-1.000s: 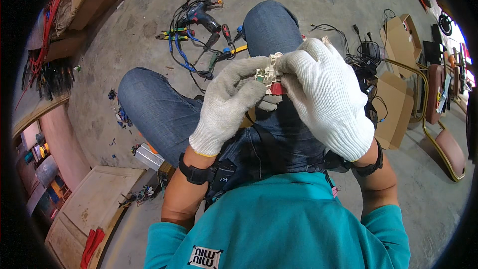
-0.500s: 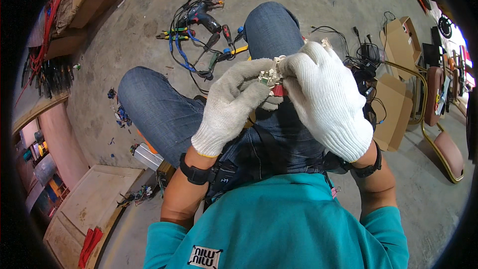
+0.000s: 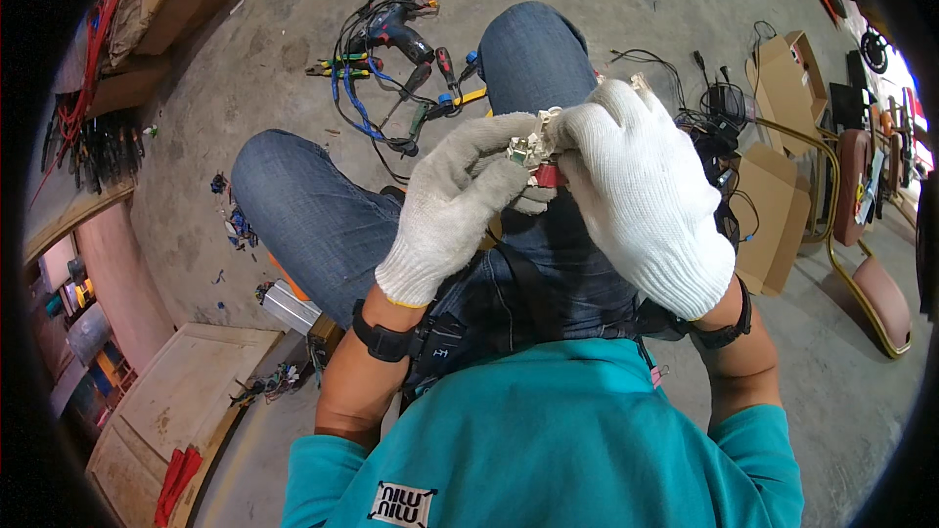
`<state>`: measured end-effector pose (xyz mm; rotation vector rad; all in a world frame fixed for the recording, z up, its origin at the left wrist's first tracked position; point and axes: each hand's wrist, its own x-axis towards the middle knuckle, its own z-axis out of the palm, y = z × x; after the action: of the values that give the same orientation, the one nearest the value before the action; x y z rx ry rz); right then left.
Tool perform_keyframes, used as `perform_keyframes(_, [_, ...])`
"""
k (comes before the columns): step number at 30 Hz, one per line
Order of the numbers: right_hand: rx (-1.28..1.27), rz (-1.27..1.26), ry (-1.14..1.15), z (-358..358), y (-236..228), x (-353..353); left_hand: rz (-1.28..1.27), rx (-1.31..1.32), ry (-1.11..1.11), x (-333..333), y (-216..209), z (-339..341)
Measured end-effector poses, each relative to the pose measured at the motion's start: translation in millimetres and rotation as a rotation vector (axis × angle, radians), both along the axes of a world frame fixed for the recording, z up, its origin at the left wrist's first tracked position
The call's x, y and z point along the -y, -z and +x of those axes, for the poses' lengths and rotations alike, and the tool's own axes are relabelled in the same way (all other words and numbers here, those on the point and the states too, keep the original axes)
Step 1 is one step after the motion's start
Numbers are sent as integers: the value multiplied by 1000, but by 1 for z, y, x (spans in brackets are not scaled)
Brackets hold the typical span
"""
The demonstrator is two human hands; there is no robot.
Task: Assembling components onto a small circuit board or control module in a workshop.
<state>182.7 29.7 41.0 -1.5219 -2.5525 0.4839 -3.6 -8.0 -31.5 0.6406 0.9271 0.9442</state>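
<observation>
Between my gloved hands, above my lap, is a small cream plastic part [image 3: 526,149] with green and red sections; it looks like a piece of an electrical fitting. My left hand [image 3: 440,205] is closed on its left side, thumb and fingers pinching it. My right hand [image 3: 641,200] is closed at its upper right edge, and its fingertips are partly hidden behind the glove. Another cream bit [image 3: 641,83] sticks out beyond the right hand's knuckles. Whether it belongs to the same part I cannot tell. Both gloves are white knit, the left one greyer.
On the concrete floor ahead lie a power drill [image 3: 399,36], a screwdriver [image 3: 445,68], pliers [image 3: 342,71] and a looped blue cable [image 3: 352,110]. To the right are black cables [image 3: 719,117], an open cardboard box [image 3: 768,220] and a gold-framed chair [image 3: 880,303]. A wooden panel [image 3: 181,381] stands at lower left.
My right hand has shifted very slightly at the part. The left hand keeps its hold, and everything around stays put.
</observation>
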Motion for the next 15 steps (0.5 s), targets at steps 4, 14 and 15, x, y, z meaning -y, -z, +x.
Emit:
perform_keyframes(4, [8, 36, -3, -2, -1, 3, 61, -49, 0, 1, 2, 1])
perform_keyframes(14, [74, 52, -34, -3, -4, 6, 58, -42, -40, 0, 3, 2])
perform_keyframes(15, [73, 55, -33, -2, -4, 5, 61, -43, -40, 0, 2, 3])
